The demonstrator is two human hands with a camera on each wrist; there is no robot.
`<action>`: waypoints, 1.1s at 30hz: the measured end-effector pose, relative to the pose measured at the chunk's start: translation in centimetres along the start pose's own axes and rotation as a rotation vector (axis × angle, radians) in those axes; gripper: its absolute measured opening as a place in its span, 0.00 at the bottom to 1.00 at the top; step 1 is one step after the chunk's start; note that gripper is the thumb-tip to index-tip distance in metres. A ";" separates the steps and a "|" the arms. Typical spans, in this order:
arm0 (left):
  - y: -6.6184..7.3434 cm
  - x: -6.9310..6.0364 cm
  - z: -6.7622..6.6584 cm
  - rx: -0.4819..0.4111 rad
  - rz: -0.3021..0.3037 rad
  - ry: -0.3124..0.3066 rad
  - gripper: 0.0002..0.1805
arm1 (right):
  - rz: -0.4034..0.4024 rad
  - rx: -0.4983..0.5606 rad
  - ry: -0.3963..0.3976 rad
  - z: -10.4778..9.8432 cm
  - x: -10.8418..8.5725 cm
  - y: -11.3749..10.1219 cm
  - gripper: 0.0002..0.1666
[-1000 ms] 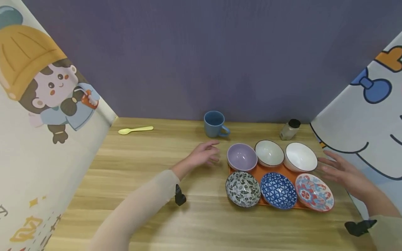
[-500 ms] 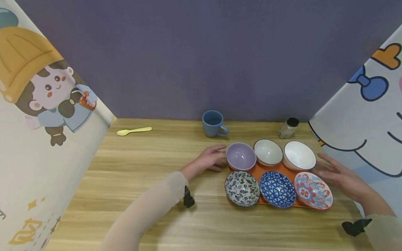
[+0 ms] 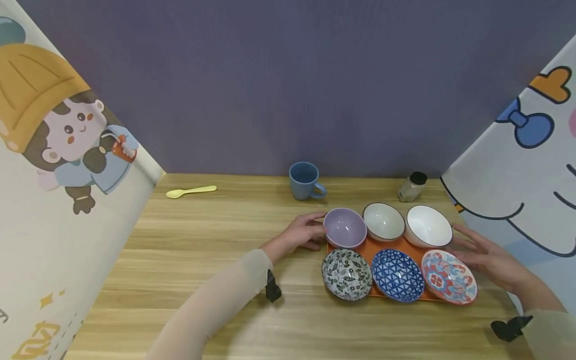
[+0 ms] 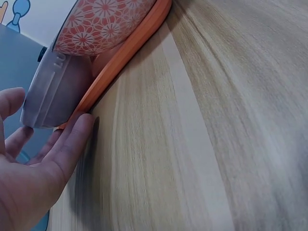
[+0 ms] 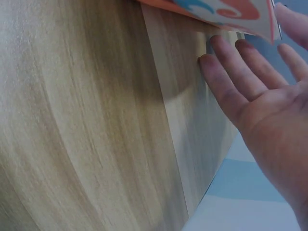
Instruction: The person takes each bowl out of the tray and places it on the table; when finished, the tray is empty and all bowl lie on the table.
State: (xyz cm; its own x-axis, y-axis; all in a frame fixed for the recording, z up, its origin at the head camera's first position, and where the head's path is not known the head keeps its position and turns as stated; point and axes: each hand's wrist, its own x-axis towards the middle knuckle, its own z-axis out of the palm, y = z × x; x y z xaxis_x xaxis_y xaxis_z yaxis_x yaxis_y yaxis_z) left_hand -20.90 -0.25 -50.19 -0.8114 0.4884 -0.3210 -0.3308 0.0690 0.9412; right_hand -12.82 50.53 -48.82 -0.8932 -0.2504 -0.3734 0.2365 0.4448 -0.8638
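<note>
Our left grip (image 3: 305,233) is spread, holding nothing, touching the left end of the orange tray (image 3: 371,246); our right grip (image 3: 490,259), also spread and unladen, is just beside its right end. We see six bowls (image 3: 398,276) on the tray, mug (image 3: 301,182) and jar (image 3: 410,189) behind on the bench (image 3: 216,245).

Tray (image 3: 372,247): bright orange, right through!
Far-left bowl (image 3: 344,228): plain lilac.
Far-middle bowl (image 3: 383,222): pale grey-green, dark rim.
Far-right bowl (image 3: 428,226): white, dark rim again.
Near-left bowl (image 3: 346,274): dark leaves on white; outside, pale flowers on red!
Near-middle bowl (image 3: 398,275): blue-and-white triangles.
Near-right bowl (image 3: 449,277): red-blue florals on white.
Mug (image 3: 303,181): blue.
</note>
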 end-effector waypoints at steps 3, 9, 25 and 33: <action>0.1 0.0 0.0 0.000 0.009 -0.003 0.37 | -0.014 0.014 -0.018 0.0 0.1 0.0 0.49; 0.2 0.4 0.2 0.017 0.022 -0.003 0.38 | -0.033 0.028 -0.021 0.0 0.0 -0.1 0.50; 1.2 0.9 1.2 0.046 -0.061 0.097 0.33 | -0.075 0.057 -0.052 0.5 0.2 -0.2 0.49; 2.0 0.6 1.8 0.072 -0.072 0.146 0.34 | -0.070 0.064 -0.064 0.3 0.2 -0.3 0.50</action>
State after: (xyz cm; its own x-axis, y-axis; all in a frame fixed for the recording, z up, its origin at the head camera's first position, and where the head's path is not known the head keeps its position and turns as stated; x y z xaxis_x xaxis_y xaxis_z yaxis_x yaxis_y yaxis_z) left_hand -21.22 1.72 -48.29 -0.8500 0.3489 -0.3948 -0.3596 0.1635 0.9187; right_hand -12.93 50.11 -48.77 -0.8828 -0.3338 -0.3305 0.2003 0.3689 -0.9077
